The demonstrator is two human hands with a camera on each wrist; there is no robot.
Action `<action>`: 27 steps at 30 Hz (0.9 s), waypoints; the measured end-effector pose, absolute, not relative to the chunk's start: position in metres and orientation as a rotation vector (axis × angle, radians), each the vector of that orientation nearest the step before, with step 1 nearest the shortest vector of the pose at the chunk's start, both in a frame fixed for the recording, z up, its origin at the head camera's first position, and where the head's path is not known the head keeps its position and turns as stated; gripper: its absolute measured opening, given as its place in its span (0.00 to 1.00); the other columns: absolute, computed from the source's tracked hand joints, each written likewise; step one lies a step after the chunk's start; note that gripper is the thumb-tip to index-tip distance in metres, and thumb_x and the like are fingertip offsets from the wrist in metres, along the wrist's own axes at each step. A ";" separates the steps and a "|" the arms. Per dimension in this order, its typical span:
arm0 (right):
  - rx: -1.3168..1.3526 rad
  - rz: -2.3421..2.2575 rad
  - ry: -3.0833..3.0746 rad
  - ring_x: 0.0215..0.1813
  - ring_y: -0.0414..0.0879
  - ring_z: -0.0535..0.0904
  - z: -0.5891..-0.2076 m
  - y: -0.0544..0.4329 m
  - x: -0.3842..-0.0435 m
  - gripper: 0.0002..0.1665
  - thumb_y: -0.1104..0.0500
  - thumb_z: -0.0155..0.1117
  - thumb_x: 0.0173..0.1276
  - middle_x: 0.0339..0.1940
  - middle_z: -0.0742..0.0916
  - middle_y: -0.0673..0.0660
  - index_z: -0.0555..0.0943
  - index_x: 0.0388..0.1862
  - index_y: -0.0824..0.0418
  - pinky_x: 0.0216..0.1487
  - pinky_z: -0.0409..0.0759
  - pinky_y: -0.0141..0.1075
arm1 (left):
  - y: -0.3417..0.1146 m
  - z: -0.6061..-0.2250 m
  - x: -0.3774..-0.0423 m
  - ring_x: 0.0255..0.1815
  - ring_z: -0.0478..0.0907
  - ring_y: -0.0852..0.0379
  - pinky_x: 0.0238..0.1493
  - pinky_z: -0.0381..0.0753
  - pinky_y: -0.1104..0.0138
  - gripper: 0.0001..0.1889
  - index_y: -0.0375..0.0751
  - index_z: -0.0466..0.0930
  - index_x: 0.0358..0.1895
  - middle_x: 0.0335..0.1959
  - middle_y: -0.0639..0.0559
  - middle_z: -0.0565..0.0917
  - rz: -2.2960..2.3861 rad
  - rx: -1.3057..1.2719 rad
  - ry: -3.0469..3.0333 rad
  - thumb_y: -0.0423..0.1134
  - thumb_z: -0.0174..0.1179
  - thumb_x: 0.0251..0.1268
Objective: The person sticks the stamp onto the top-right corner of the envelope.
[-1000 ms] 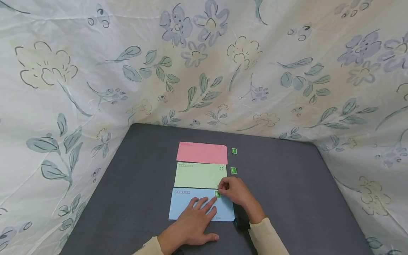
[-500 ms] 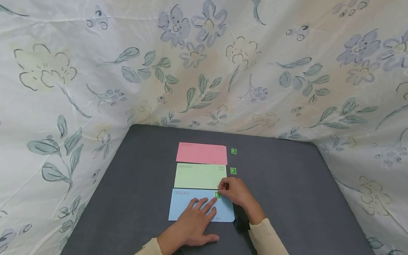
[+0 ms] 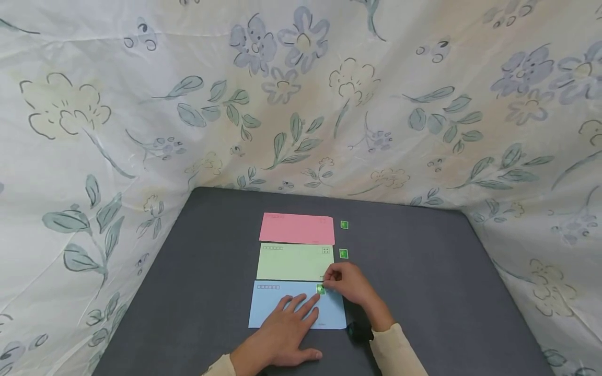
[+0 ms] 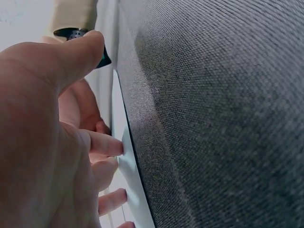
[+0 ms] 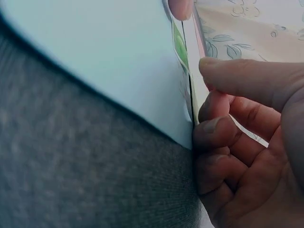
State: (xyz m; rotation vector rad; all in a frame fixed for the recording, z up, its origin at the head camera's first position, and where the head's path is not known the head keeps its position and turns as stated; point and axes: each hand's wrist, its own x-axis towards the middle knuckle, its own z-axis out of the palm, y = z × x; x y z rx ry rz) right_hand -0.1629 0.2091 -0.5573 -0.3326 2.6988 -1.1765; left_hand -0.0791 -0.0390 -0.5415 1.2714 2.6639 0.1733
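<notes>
A small green stamp [image 3: 321, 289] lies at the upper right corner of the blue envelope [image 3: 266, 308]. My left hand [image 3: 288, 331] rests on that envelope with its fingers spread, the index fingertip right at the stamp's lower edge. Its thumb extends over the grey surface below the envelope. At the stamp's right edge is my right hand [image 3: 347, 282], with curled fingers and the thumb tip close to the stamp. The right wrist view shows the stamp [image 5: 180, 46] edge-on beside the thumb [image 5: 237, 76]; I cannot tell whether the fingertips pinch its corner.
Above the blue envelope lie a light green envelope [image 3: 291, 262] and a pink envelope [image 3: 296, 228]. Two more green stamps, one upper [image 3: 344, 225] and one lower [image 3: 344, 254], lie to their right. Flowered cloth [image 3: 301, 104] hangs around the dark grey table [image 3: 437, 292].
The whole head view has shifted slightly, so the envelopes and stamps appear a little lower. Both hands keep the same place on the blue envelope.
</notes>
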 end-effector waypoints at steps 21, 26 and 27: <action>-0.376 -1.330 2.619 0.31 0.45 0.78 -0.560 0.226 -0.163 0.06 0.57 0.75 0.75 0.28 0.83 0.47 0.90 0.35 0.54 0.32 0.77 0.35 | -0.041 -0.537 -0.103 0.89 0.48 0.40 0.82 0.57 0.42 0.51 0.46 0.58 0.88 0.90 0.47 0.53 0.331 1.227 2.696 0.78 0.48 0.75; -0.419 -1.335 2.594 0.31 0.43 0.78 -0.562 0.228 -0.165 0.07 0.56 0.75 0.75 0.27 0.84 0.46 0.90 0.35 0.54 0.33 0.77 0.34 | -0.043 -0.534 -0.121 0.89 0.47 0.38 0.83 0.52 0.39 0.53 0.44 0.57 0.88 0.90 0.44 0.52 0.332 1.161 2.721 0.76 0.54 0.73; -0.426 -1.337 2.586 0.31 0.43 0.78 -0.563 0.228 -0.165 0.07 0.56 0.75 0.76 0.27 0.84 0.46 0.90 0.35 0.54 0.33 0.78 0.34 | -0.043 -0.534 -0.124 0.89 0.46 0.38 0.83 0.52 0.39 0.53 0.44 0.57 0.89 0.90 0.44 0.52 0.328 1.152 2.721 0.76 0.54 0.73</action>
